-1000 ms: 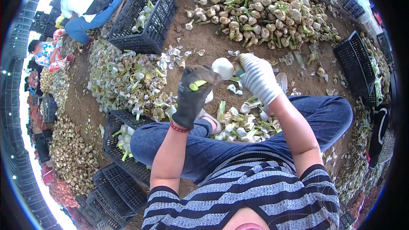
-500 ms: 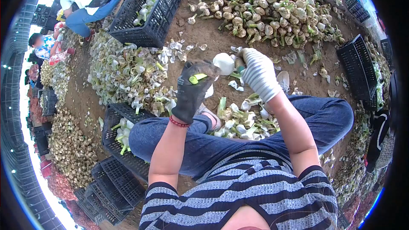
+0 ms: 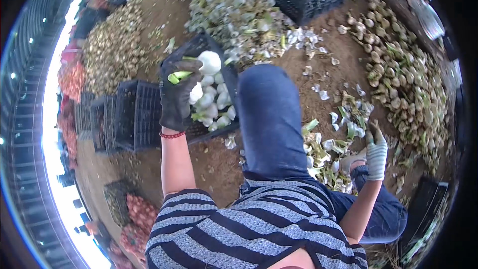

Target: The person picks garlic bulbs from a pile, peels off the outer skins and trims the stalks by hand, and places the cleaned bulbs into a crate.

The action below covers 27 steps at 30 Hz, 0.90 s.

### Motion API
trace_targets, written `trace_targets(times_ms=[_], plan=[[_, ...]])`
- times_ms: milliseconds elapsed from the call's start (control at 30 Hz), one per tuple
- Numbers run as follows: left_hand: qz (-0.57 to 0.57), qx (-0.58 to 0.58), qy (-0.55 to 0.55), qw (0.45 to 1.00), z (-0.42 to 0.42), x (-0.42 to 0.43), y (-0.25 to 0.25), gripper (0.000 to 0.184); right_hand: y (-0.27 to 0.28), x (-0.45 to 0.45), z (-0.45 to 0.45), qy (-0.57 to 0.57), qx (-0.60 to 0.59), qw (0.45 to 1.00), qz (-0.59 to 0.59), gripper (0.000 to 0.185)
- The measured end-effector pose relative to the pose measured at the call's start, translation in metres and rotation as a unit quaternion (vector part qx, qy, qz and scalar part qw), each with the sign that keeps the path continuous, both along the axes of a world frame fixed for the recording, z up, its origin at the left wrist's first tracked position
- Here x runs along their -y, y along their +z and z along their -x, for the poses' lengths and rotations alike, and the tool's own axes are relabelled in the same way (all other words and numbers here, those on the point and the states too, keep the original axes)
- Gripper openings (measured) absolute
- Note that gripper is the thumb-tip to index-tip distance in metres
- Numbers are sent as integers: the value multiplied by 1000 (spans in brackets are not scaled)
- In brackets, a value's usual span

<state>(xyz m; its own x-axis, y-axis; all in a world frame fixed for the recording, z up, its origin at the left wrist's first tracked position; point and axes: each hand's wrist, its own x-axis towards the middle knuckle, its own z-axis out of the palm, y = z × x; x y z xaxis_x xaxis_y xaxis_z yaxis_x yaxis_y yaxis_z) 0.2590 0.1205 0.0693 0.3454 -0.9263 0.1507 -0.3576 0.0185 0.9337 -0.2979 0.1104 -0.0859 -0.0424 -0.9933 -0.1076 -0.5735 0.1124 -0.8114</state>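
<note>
My left hand (image 3: 175, 89), in a dark glove, is closed round green garlic stems (image 3: 179, 76). Two peeled white bulbs, a larger one (image 3: 209, 63) and a smaller one (image 3: 196, 93), stick out on its right side. It is over a black crate (image 3: 230, 77) holding several white bulbs (image 3: 209, 112). Away to the right, my right hand (image 3: 376, 155), in a striped white glove, is near the loose peelings (image 3: 328, 159). Its fingers are bunched together, and whatever may be in them is too small to make out.
A black crate (image 3: 303, 7) with some garlic stands at the top, beside a heap of peelings (image 3: 229, 15). Unpeeled garlic (image 3: 408, 84) is piled on the right. Nested black crates (image 3: 137, 114) and red net bags (image 3: 142, 211) are on the left.
The view has turned left. My left hand has carried the garlic from in front of my body to over the crate. My right hand has parted from it and dropped to the right.
</note>
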Motion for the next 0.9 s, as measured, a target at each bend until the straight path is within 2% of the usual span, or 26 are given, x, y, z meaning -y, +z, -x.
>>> trace_targets(times_ms=[33,100,133,167,200,267,333,367,400,467,500,533,567,600,667,700,733,767,833,867,900], plan=[[-2,-2,16,1000,-10,-15,-13,20,-1,-1,2,4,11,999,-36,33],[-13,-173,84,981,-22,-44,-39,23,-10,-4,12,-7,44,997,-69,32],[-46,-212,104,971,-24,-55,-54,26,-11,-4,15,-36,75,992,-99,32],[-32,-364,125,922,-40,-65,-80,28,4,-3,12,-18,22,993,-115,33],[-14,-506,140,851,-60,-74,-115,30,-1,-4,17,-57,76,986,-133,35],[-38,-552,144,821,-52,-79,-130,38,-2,-6,33,-24,37,996,-82,36],[-55,-616,144,773,-37,-75,-116,37,-2,-13,45,-32,35,996,-76,36],[-52,-620,144,770,-36,-76,-123,37,10,-16,43,-40,13,995,-92,36],[-44,-505,108,855,-35,-77,-135,34,22,-18,44,-51,-11,993,-107,37],[-31,-389,56,919,-28,-72,-155,35,32,-29,44,-26,-52,996,-66,34],[-44,-293,35,955,-21,-71,-154,35,41,-32,38,-35,-61,995,-76,33],[-104,-449,58,885,-17,-60,-151,34,48,-34,31,-50,-68,993,-80,32],[-152,-590,114,784,-10,-47,-138,33,44,-37,29,-48,-32,998,-31,31],[-137,-565,82,809,-7,-35,-156,35,63,-36,8,-46,-33,998,-27,30],[-159,-584,69,793,-7,-1,-178,41,84,-32,-14,-52,-50,996,-53,29],[-158,-584,15,796,4,24,-164,37,72,-31,-4,-53,-19,997,-49,29],[-90,-332,-92,934,21,39,-153,35,54,-30,6,-50,12,998,-45,28],[11,-53,-104,993,47,56,-120,33,45,-31,13,-65,14,996,-56,28],[28,-6,-141,990,50,121,-122,33,51,-34,10,-76,-4,996,-48,29],[-14,-176,-155,972,56,158,-113,35,49,-37,13,-89,-2,994,-60,29],[-52,-342,-141,928,62,195,-103,37,50,-40,15,-79,-18,995,-50,29]])
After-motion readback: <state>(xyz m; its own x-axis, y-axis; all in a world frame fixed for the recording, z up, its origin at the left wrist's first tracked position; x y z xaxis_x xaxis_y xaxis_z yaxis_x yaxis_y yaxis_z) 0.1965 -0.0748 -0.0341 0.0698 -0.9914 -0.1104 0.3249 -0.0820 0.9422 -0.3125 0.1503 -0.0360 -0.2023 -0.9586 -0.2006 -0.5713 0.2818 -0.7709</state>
